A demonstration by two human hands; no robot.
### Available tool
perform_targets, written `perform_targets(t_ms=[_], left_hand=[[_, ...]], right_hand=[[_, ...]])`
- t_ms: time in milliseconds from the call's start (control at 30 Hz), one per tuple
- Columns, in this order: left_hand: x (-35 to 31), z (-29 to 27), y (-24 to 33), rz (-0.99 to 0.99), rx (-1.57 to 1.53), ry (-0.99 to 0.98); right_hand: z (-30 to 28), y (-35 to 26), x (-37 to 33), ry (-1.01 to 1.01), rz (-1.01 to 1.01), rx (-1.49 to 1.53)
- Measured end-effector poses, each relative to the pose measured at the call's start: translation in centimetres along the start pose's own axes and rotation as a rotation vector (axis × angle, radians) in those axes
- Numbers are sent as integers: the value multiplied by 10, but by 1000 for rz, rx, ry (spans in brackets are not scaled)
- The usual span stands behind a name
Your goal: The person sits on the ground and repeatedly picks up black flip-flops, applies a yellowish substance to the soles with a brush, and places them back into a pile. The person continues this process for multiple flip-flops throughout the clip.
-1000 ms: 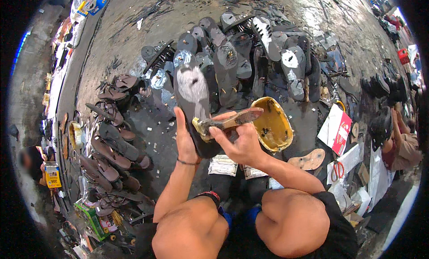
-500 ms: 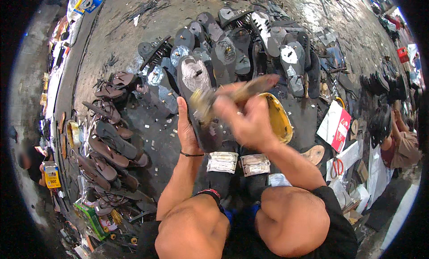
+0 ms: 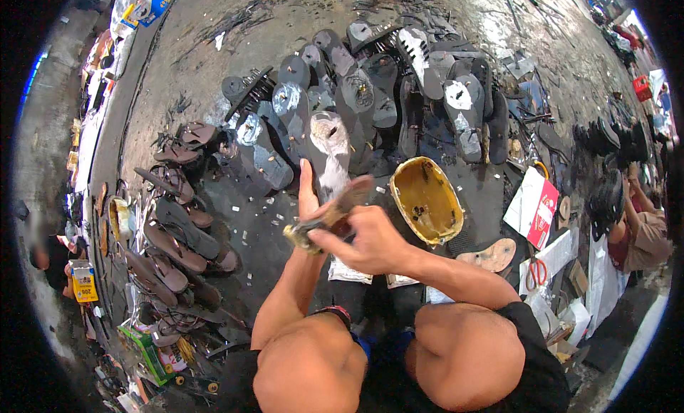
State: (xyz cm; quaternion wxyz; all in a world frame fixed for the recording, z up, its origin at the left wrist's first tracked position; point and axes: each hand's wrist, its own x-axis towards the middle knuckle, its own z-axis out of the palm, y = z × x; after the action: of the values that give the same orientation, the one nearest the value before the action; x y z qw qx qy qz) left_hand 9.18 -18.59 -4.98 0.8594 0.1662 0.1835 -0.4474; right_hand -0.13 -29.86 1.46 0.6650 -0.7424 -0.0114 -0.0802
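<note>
A dark sandal sole (image 3: 329, 138) is tilted up in front of me, its far end against other soles. Whitish glue coats its upper face down to its lower part. My left hand (image 3: 307, 199) grips it by the near left edge, the thumb showing along the side; the other fingers are hidden. In my right hand (image 3: 374, 235) is a glue brush with a worn brown handle (image 3: 349, 200). Its bristles (image 3: 302, 240) point left, over my left wrist and the near end of the sole. Right of the sole stands a yellow glue container (image 3: 452, 206) with dark bits inside.
Several glue-coated soles (image 3: 464, 117) lie piled beyond my hands. Brown sandals (image 3: 178, 224) are heaped at the left. On the right are a tan insole-shaped piece (image 3: 491, 257), red-handled scissors (image 3: 536, 275) and a red-and-white card (image 3: 531, 203). Another person (image 3: 640, 231) sits at the far right.
The brush has come down and left off the sole's middle toward my left wrist. The sole has shifted slightly right and its whitish coat reaches lower. The glue container is uncovered.
</note>
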Motion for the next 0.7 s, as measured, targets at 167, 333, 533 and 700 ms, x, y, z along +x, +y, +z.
perform_targets(t_ms=[167,333,533,700], left_hand=[[88,49,27,297,356,-68],[172,40,126,484,264,288],[54,-75,37,738,967,310],[-82,-135,97,1286,1283,964]], right_hand=[[-87,-7,-11,380,215,-14],[-68,37,-47,444,262,-48],[-133,89,-91,541,349,-763],[-122,97,-94,586,190,-865]])
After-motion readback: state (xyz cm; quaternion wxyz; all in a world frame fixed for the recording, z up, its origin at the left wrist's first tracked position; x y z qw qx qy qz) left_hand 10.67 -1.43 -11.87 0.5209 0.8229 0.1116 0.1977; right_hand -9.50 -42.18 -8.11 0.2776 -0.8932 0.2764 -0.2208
